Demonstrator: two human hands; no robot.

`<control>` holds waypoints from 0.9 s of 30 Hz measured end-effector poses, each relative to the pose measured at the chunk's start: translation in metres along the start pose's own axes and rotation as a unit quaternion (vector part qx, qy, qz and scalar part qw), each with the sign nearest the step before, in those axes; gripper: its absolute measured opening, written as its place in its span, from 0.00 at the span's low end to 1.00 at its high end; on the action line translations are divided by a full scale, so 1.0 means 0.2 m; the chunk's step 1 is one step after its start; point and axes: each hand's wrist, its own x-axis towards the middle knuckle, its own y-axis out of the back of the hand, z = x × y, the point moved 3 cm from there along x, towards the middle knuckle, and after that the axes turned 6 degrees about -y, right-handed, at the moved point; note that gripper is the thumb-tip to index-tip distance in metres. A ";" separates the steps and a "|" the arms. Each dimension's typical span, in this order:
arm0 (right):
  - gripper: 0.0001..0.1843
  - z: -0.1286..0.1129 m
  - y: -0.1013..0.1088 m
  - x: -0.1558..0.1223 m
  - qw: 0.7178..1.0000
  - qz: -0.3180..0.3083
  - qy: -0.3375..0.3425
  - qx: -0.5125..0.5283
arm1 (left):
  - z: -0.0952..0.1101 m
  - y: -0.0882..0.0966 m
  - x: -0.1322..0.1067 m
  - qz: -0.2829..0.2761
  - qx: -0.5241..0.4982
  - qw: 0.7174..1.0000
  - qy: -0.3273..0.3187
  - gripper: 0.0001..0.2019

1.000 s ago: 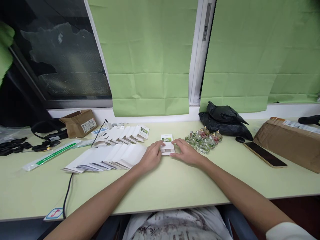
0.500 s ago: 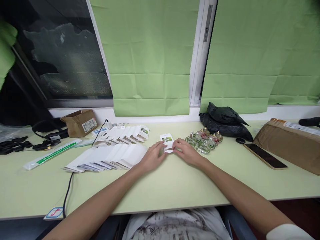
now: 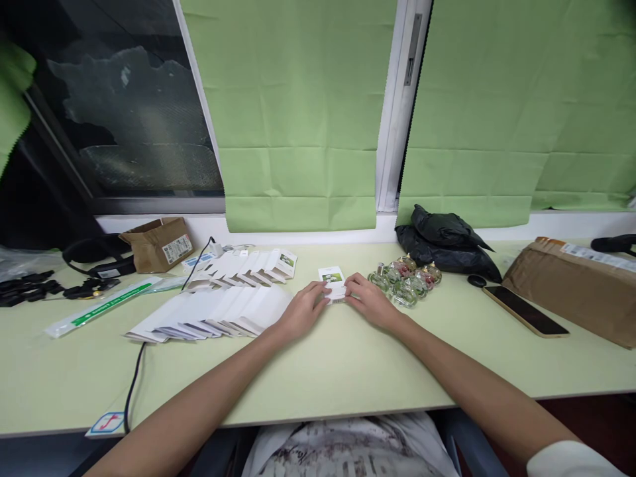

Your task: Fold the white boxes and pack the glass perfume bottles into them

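A small white cardboard box (image 3: pixel 334 278) with a green picture lies on the table between my hands. My left hand (image 3: pixel 304 309) grips its left edge with the fingertips. On the opposite side, the fingers of my right hand (image 3: pixel 368 301) press against the right edge. The box's near end appears folded closed, with a barcode facing me. Just right of my right hand sits a cluster of small glass bottles (image 3: pixel 405 291) with green, red and gold tints. Left of my left hand lies a fanned row of flat white boxes (image 3: pixel 213 311).
Behind the flat boxes lies a second row of white boxes (image 3: pixel 248 265). An open brown carton (image 3: pixel 149 248) and a green-labelled packet (image 3: pixel 102 309) are at the left. To the right are black plastic bags (image 3: pixel 442 242), a phone (image 3: pixel 527 311) and a large brown box (image 3: pixel 571 288).
The open flap at the near end of the small white box has been folded shut, and the barcode now shows. Both hands have barely moved.
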 end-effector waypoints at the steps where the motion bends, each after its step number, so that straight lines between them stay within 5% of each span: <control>1: 0.08 0.01 0.00 0.00 1.000 0.007 -0.007 0.008 | 0.00 0.00 0.00 0.000 -0.003 1.000 0.002 0.15; 5: 0.20 0.06 -0.03 0.01 0.999 0.005 -0.036 0.010 | -0.01 0.00 0.00 0.000 -0.007 1.000 0.009 0.14; 17: 0.10 0.06 -0.04 0.02 0.997 0.001 -0.045 0.056 | -0.04 -0.02 0.00 0.043 -0.041 0.997 0.043 0.18; 22: 0.19 0.09 -0.06 0.01 0.985 0.038 -0.137 0.100 | -0.11 -0.06 -0.01 0.073 0.004 0.991 0.108 0.26; 27: 0.21 0.13 -0.10 0.01 0.975 0.020 -0.198 0.095 | -0.11 -0.07 0.00 0.053 0.013 0.995 0.083 0.22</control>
